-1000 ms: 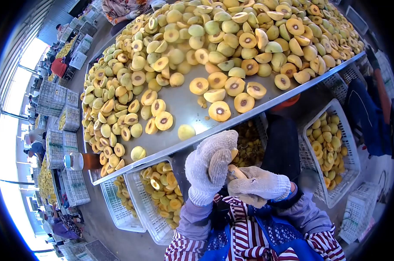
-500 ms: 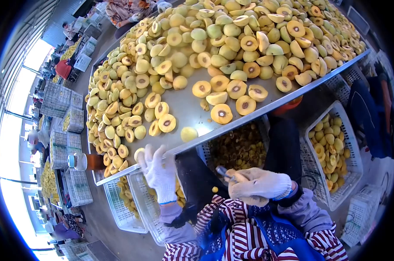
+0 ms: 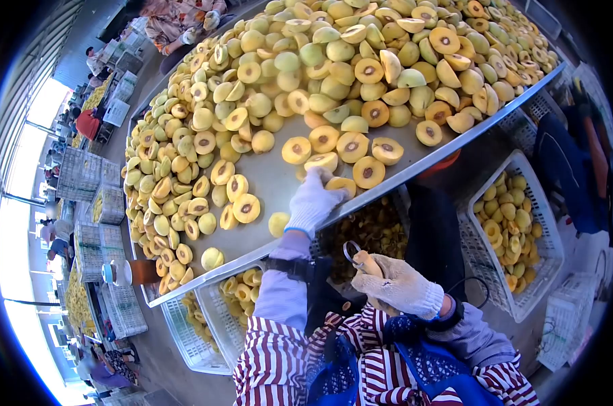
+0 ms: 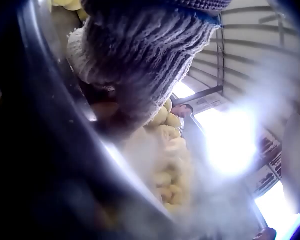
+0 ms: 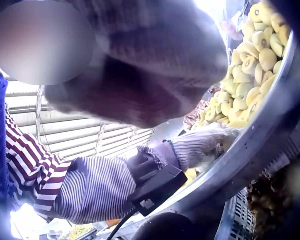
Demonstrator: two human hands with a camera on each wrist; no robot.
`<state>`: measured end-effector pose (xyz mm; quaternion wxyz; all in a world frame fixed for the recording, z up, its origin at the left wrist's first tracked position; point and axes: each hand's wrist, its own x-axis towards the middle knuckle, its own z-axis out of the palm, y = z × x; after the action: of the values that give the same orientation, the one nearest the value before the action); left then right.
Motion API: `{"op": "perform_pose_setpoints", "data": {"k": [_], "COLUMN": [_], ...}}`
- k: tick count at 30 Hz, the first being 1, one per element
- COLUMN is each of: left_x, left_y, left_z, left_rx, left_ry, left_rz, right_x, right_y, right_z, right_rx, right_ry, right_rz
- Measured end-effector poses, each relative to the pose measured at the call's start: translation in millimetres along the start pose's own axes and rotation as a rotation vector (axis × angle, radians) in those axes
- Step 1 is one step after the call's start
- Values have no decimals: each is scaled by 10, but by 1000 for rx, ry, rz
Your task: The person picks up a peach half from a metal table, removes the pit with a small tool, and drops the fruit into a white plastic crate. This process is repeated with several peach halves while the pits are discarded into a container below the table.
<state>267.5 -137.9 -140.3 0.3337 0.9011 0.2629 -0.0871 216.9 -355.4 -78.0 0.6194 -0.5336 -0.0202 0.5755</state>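
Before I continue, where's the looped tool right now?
In the head view, the looped tool sits in the grip of the right hand, on the person's side of the metal table edge.

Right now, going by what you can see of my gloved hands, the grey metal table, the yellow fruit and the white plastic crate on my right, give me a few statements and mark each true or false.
1. Your left hand in its white knitted glove is at the cut yellow fruit halves on the grey metal tabletop. True.
2. Your right hand is empty. False: it grips a tool with a tan handle and a metal loop at its end.
3. Some halves lie with their brown centres facing up. True.
4. The white plastic crate on your right holds no fruit. False: yellow fruit is heaped in it.
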Motion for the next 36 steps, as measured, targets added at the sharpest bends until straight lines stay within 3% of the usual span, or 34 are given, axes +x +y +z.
{"op": "perform_pose_setpoints", "data": {"k": [2, 5, 7, 9, 14, 17, 22, 26, 31, 35, 36], "left_x": [-58, -358, -673, -900, -1035, -1204, -1308, -1419, -1529, -1651, -1668], "left_y": [-82, -177, -65, -55, -198, -85, -3, 57, 190, 368, 360], "left_z": [-42, 66, 75, 44, 47, 69, 143, 99, 114, 168, 147], "left_rx": [-293, -1302, -1477, -1514, -975, -1462, -1823, -1779, -1675, -1527, -1485], "left_ry": [39, -48, -110, -268, -225, -166, -76, -168, -13, 193, 174], "left_rz": [-49, 71, 208, 108, -10, 6, 51, 101, 120, 226, 212], "right_x": [-21, 65, 67, 92, 27, 20, -7, 19, 14, -54, -66], "right_y": [-54, 14, -54, -2, 109, 154, 132, 189, 278, 270, 254], "right_z": [15, -51, -10, 11, -38, -3, 82, 103, 112, 144, 148], "right_rx": [0, -27, -116, -156, -83, -243, -324, -458, -633, -457, -403], "right_ry": [82, 164, 198, 224, 249, 253, 200, 223, 281, 176, 137], "right_rz": [-29, -85, -82, -170, -140, -183, -136, -170, -309, -324, -303]}}
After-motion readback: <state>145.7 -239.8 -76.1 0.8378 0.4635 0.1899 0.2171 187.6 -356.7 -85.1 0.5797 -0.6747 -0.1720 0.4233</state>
